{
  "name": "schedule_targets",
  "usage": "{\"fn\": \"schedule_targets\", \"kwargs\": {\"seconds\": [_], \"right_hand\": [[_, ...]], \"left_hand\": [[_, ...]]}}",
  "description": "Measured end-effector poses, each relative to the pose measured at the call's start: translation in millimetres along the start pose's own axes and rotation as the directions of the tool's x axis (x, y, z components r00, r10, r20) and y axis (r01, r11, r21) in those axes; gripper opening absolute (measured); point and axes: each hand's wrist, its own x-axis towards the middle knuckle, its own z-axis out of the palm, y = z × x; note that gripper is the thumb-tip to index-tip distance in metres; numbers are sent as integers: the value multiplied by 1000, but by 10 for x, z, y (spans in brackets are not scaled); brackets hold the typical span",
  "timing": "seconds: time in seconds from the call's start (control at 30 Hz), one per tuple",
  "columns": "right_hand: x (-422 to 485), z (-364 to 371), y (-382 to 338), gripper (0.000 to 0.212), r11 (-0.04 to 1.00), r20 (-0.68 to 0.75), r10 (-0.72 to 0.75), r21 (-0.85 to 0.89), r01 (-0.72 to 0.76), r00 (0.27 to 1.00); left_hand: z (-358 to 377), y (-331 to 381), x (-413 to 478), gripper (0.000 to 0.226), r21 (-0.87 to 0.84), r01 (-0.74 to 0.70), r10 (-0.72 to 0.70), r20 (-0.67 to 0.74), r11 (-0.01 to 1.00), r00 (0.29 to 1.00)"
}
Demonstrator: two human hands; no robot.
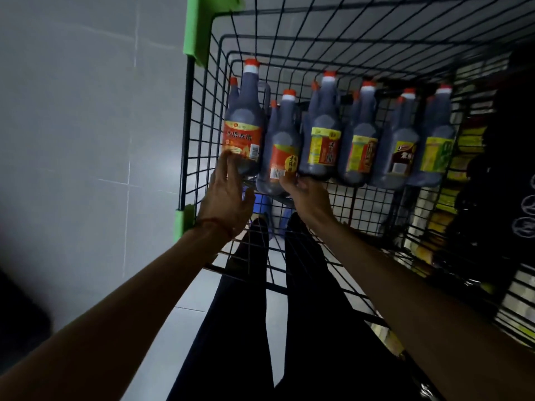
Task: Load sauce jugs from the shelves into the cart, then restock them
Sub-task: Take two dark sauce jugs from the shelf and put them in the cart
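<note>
Reaching over dark-trousered legs (249,314), the left grip (227,198) is touching the leftmost jug (243,131) with spread, open fingers. The right grip (307,195) is curling round the second jug (282,151). Both jugs are lying inside the cart (186,125).

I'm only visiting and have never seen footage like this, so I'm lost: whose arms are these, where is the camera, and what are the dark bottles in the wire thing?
There is no robot here. These are a person's two bare arms, filmed by a wide-angle camera worn on the head and looking down, which is why the legs show below. The wire thing is a cart with green corner guards. Six red-capped jugs of dark sauce sit in a row inside it. The left hand touches the base of the leftmost jug with fairly straight fingers. The right hand is at the base of the second jug; I cannot tell whether it grips it.
</note>
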Motion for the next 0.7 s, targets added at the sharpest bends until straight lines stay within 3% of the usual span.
{"fn": "schedule_targets", "kwargs": {"seconds": [0.17, 0.3, 0.4, 0.53, 0.7], "right_hand": [[107, 216, 9, 57, 985, -31, 58, 166, -52, 998], [89, 313, 51, 72, 939, -37, 79, 339, -61, 996], [65, 300, -64, 56, 887, 50, 113, 445, -123, 992], [135, 316, -58, 55, 874, 77, 110, 468, -133, 991], [178, 263, -59, 79, 868, 129, 138, 462, -182, 982]], "left_hand": [[75, -24, 48, 77, 59, -29, 31, -22, 998, 999], [70, -17, 43, 75, 103, -53, 57, -35, 993, 998], [74, -9, 37, 75, 151, -56, 59, -16, 987, 998], [59, 3, 37, 76, 175, -54, 54, 4, 983, 999], [61, 10, 39, 77, 169, -52, 54, -4, 984, 999]]}}
